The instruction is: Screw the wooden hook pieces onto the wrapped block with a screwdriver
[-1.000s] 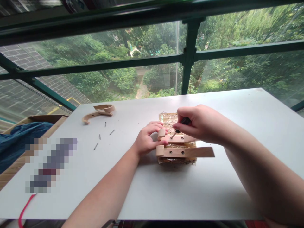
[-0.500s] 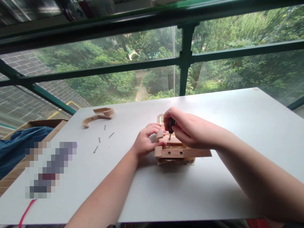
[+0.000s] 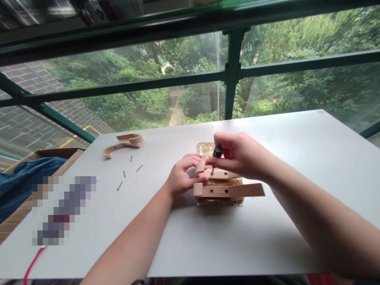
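With its fingers closed round the dark handle, my right hand [image 3: 237,156] grips a screwdriver [image 3: 217,151]. The tool leans slightly, its tip at the left screw of a wooden hook [image 3: 219,174]. My left hand [image 3: 187,174] pinches the curled left end of that same hook between thumb and fingers. A second wooden hook [image 3: 243,190] lies nearer me, parallel to it, with two screw heads showing. Both rest on a block wrapped in clear tape [image 3: 204,149], whose middle is partly hidden by my hands and the hooks.
Loose wooden hooks [image 3: 123,148] lie at the back left of the white table [image 3: 282,237]. Several screws [image 3: 119,185] are scattered below them. A blurred-out object [image 3: 65,209] with a red cord [image 3: 32,263] lies at left, near a cardboard box [image 3: 68,156]. Windows stand behind.
My right hand has turned and shifted slightly right on the screwdriver, so its handle shows more and the hook's right screw is now visible. My left hand stays in place.
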A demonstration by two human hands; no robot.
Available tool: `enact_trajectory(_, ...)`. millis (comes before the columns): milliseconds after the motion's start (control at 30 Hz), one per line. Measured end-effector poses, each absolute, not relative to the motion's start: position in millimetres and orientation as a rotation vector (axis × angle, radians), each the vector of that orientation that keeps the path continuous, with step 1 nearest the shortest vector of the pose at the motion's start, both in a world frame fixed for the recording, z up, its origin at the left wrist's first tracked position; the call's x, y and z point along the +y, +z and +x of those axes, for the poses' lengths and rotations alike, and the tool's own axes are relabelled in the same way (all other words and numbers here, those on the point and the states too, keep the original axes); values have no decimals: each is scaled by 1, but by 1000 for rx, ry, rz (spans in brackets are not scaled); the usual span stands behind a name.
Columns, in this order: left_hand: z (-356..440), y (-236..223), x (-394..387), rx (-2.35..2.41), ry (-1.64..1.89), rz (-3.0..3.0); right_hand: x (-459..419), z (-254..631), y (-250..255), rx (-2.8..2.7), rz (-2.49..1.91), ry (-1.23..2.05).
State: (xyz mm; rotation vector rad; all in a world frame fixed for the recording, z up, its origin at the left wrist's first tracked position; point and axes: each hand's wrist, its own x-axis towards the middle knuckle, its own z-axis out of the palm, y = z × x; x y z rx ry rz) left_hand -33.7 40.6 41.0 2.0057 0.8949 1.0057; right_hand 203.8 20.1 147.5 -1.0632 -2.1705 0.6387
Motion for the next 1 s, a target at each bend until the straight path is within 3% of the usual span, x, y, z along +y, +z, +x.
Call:
enact_trajectory(200, -33, 41, 41, 871, 1021, 2002, 19, 196, 140, -2158, -1140, 559)
enact_trajectory(667, -33, 42, 42, 843, 1022, 2039, 14, 206, 149, -2276, -928, 883)
enact_trajectory(1000, -33, 42, 42, 870, 1026, 2035, 14, 208, 157, -2285, -1031, 802)
